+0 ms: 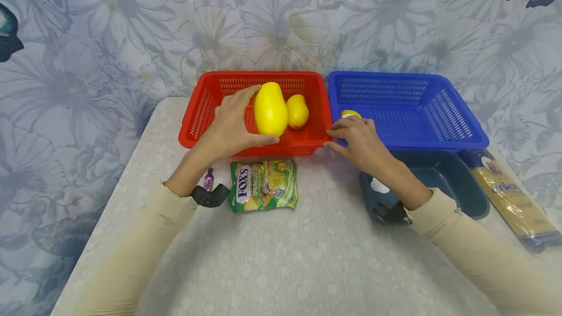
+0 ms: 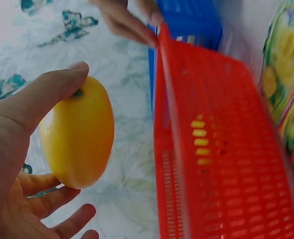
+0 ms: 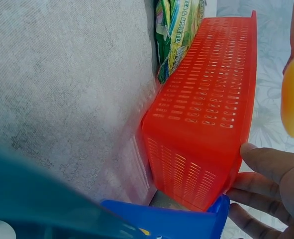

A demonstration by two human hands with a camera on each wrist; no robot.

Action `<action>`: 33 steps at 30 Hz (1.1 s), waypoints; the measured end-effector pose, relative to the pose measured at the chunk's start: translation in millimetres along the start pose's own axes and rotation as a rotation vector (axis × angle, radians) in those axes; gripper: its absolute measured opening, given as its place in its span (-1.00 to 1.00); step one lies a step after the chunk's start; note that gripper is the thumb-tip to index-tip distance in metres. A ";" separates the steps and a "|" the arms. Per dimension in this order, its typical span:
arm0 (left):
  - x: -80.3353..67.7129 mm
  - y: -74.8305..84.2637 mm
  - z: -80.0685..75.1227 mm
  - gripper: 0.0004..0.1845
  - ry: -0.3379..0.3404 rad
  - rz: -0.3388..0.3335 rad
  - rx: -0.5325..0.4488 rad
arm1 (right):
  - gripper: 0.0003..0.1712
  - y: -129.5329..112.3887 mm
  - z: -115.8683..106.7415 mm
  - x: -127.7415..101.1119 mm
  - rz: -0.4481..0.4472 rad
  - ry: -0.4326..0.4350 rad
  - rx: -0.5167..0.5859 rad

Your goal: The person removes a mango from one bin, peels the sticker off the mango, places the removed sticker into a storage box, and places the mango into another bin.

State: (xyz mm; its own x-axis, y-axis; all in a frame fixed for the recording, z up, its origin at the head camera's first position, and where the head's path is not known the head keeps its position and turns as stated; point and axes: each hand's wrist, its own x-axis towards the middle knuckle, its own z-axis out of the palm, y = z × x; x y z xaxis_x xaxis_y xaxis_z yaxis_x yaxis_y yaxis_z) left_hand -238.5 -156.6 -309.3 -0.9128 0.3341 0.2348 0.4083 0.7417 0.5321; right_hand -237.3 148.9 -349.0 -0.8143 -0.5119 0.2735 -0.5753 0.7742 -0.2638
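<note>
In the head view my left hand [image 1: 230, 126] grips a large yellow mango [image 1: 270, 109] between thumb and fingers, over the red basket [image 1: 256, 151]. The left wrist view shows the mango [image 2: 79, 134] raised above the basket's rim, its small green stem end under the thumb. A smaller yellow fruit [image 1: 297, 112] lies inside the red basket. My right hand [image 1: 362, 143] pinches the red basket's front right corner, with the thumb [image 3: 266, 160] on the rim and the fingers along its other side, right beside the blue basket [image 1: 408, 143].
The blue basket holds a small yellow item [image 1: 351, 113], partly behind my right hand. A Fox's candy bag [image 1: 264, 185] and a small purple-wrapped candy [image 1: 208, 179] lie in front of the red basket. A dark teal tub [image 1: 439, 184] and a golden packet [image 1: 513, 199] are at the right.
</note>
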 end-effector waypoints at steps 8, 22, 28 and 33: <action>36.8 -9.4 -3.2 0.13 -0.021 -0.020 0.009 | -0.58 0.3 0.2 -0.6 0.014 -0.005 0.006; 86.3 -38.1 10.0 0.15 -0.148 -0.145 0.049 | -0.61 0.3 1.5 -0.6 -0.006 0.015 0.005; 100.8 -47.0 17.7 0.14 -0.257 -0.172 0.099 | -0.60 0.2 2.8 -1.3 0.003 0.009 0.007; 111.1 -49.5 21.3 0.14 -0.360 -0.208 0.152 | -0.61 -0.2 2.6 -1.2 -0.009 0.012 -0.003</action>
State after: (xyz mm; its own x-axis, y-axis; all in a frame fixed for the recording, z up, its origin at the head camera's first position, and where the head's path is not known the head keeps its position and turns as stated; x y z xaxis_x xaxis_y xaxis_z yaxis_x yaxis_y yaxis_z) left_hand -360.1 -143.8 -326.8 -0.9271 0.3303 -0.1770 0.2368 0.8825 0.4064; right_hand -236.4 148.4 -351.7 -0.8084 -0.5140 0.2868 -0.5820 0.7709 -0.2587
